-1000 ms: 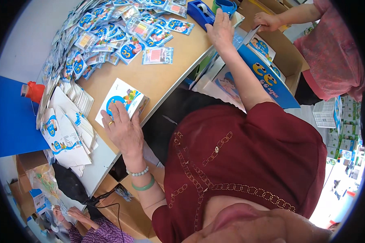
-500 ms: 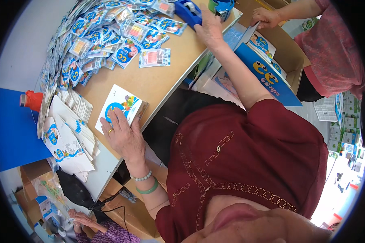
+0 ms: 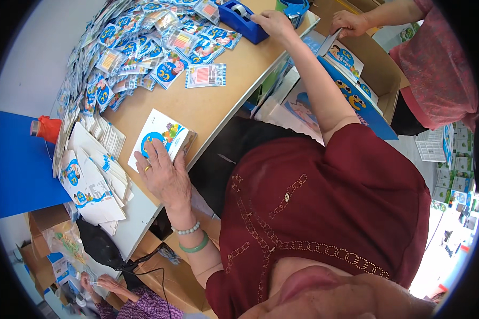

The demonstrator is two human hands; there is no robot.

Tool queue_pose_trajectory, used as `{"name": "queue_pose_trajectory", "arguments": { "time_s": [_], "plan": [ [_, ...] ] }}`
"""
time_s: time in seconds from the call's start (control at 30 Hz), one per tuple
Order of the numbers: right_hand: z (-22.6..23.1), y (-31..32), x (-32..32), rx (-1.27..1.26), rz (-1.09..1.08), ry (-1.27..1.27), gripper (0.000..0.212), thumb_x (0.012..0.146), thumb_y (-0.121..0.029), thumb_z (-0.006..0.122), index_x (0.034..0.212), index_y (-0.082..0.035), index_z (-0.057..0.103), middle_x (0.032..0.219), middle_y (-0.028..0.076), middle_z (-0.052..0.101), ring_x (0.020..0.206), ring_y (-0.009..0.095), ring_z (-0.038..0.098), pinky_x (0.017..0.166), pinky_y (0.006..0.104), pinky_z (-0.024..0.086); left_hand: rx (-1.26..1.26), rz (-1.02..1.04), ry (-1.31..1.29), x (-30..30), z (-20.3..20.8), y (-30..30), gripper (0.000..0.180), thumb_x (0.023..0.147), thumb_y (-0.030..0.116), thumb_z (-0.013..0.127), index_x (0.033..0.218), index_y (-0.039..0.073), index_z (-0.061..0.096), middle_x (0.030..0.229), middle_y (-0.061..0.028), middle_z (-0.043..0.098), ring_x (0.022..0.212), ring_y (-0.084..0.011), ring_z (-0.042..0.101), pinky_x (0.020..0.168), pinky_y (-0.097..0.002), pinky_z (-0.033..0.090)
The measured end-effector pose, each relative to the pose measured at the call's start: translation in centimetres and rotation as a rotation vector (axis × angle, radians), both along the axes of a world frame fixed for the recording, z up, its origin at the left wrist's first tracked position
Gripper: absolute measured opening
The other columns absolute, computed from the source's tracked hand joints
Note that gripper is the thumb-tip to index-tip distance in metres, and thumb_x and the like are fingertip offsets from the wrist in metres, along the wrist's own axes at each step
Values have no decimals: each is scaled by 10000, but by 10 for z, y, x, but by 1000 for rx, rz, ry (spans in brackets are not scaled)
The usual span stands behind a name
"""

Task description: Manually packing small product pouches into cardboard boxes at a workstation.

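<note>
My left hand (image 3: 167, 178), with a ring, beaded bracelet and green bangle, lies over a small white carton (image 3: 153, 127) printed with a blue circle and colourful fruit. Its fingers are stretched and slightly apart on the top face; the thumb rests along the carton's near side. The carton lies at the table's front edge. My right hand (image 3: 275, 24) reaches far out to a blue tape dispenser (image 3: 245, 26) holding a tape roll. Its fingertips are pinched together at the dispenser's upper right; what they pinch is too small to make out.
Packets (image 3: 167, 69) heap across the back of the table (image 3: 223, 101). Flattened white cartons (image 3: 93, 183) stack on the left. A green-and-blue object (image 3: 292, 10) stands beside the dispenser. On the right, a co-worker's hand (image 3: 348, 24) touches an open box (image 3: 380, 69). Another person's hands (image 3: 104, 284) show lower left.
My right hand has shifted from the dispenser's right end to its upper right, fingers drawing together. The dispenser has moved slightly left. My left hand stays on the carton.
</note>
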State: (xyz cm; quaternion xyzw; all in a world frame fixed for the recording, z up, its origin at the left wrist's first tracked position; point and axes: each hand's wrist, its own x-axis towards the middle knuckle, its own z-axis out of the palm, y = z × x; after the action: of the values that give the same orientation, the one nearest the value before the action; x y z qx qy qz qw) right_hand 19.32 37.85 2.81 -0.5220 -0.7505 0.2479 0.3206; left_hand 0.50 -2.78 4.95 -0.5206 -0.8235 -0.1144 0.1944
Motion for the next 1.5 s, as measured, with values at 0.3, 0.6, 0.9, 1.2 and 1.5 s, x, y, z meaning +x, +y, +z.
{"name": "queue_pose_trajectory", "arguments": {
  "time_s": [0.3,0.6,0.9,1.2,1.5],
  "plan": [
    [3,13,-6,-293,3,288,312,777,-228,738,950,28,698,865,124,695,862,225,636,811,327,477,5,6,23,1,2,-1,577,847,356,673,1299,26,536,1320,-186,545,1266,-468,429,1062,-520,341],
    [9,-1,-28,-553,-259,1048,110,779,-34,670,868,31,662,910,114,626,864,196,575,791,307,443,-9,12,36,0,-1,-1,586,864,394,650,1306,29,533,1335,-176,537,1271,-464,428,1060,-520,337],
    [-11,-11,-3,-551,-43,1126,186,744,-38,684,885,73,635,966,138,637,802,211,589,746,339,456,-14,26,21,-1,-3,-1,586,868,393,646,1326,48,526,1359,-156,525,1286,-454,416,1070,-522,318],
    [10,-40,1,-452,-195,820,165,788,-130,735,909,-46,660,860,44,594,761,158,501,769,299,413,-11,30,24,-2,-5,-1,593,866,392,649,1337,55,520,1370,-144,519,1291,-453,412,1074,-521,312],
    [-6,-25,0,-607,-273,955,104,827,-63,693,912,-31,642,831,46,566,781,153,515,712,294,484,-22,38,14,0,-2,-2,588,863,397,649,1332,63,527,1368,-146,521,1297,-443,410,1080,-513,308]
  ]
}}
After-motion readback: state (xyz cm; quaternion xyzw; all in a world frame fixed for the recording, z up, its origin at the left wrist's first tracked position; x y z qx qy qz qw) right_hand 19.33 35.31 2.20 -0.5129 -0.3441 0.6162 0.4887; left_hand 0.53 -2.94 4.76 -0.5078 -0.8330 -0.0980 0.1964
